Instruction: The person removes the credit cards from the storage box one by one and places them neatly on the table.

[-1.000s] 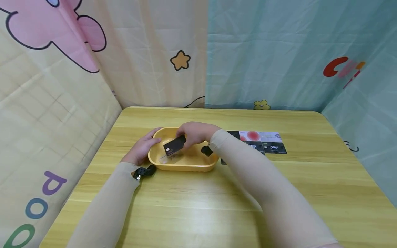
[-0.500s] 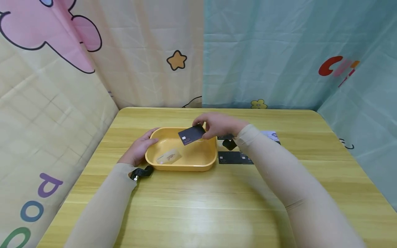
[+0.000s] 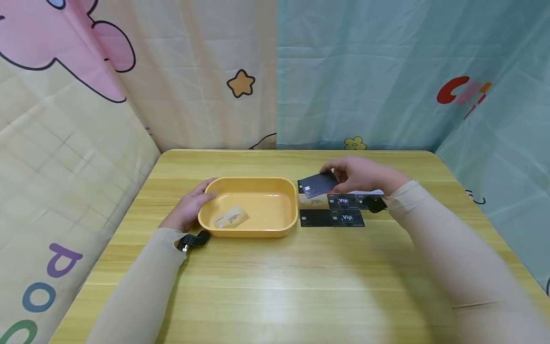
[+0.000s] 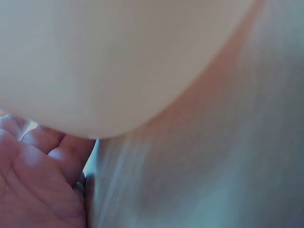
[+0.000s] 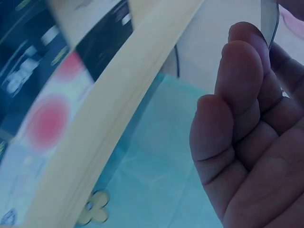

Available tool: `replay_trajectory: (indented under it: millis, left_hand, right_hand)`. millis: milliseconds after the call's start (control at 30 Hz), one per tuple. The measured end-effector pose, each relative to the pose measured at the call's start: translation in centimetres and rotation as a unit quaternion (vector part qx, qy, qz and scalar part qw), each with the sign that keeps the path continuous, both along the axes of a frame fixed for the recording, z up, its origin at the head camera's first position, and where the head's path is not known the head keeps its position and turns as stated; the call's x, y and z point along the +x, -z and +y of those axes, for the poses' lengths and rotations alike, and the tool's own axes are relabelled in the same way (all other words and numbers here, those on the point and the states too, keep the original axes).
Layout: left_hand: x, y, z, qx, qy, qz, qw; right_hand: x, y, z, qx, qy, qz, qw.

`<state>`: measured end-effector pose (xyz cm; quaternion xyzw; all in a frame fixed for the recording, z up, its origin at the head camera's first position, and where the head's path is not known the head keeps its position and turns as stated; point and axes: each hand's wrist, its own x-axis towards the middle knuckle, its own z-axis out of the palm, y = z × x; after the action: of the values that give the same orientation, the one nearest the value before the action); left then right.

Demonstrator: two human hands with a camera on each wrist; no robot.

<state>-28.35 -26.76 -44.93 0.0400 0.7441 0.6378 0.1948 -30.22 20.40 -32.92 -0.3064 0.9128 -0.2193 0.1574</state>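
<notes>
My right hand pinches a dark VIP card between thumb and fingers, tilted above the left end of the laid-out cards. In the right wrist view only the thin edge of that card shows at the fingertips. At the left end of a yellow plastic tray, my left hand grips the rim, thumb over the edge and fingers outside. One cream card lies inside the tray. The left wrist view is mostly filled by the tray's wall, with curled fingers against it.
Right of the tray, cards lie edge to edge in rows: a gold card, black Vip cards and a plain black VIP card. A card with a red circle shows in the right wrist view. Printed curtains stand behind the table.
My right hand has lifted the dark VIP card out of the tray and carried it right, over the rows of cards. The left hand stays at the tray's rim.
</notes>
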Motion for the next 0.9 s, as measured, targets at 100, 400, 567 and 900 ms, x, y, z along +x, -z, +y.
replay_trajectory:
  millis: [100,400,567,900]
  left_hand:
    - [0.0,0.0,0.0,0.002,0.002,0.002,1.0]
    - [0.0,0.0,0.0,-0.002,-0.001,0.003,1.0]
    - [-0.1,0.1,0.0,-0.003,0.002,0.004,1.0]
    - [-0.1,0.1,-0.1,-0.001,0.002,0.003,1.0]
  right_hand:
    - [0.6,0.6,2.5,0.011,0.025,-0.007,1.0]
    - [2.4,3.3,9.1,0.043,0.095,-0.034,0.994]
    - [3.5,5.1,12.0,0.067,0.122,-0.053,0.989]
    - [4.5,6.8,14.3,0.08,0.153,-0.09,0.981]
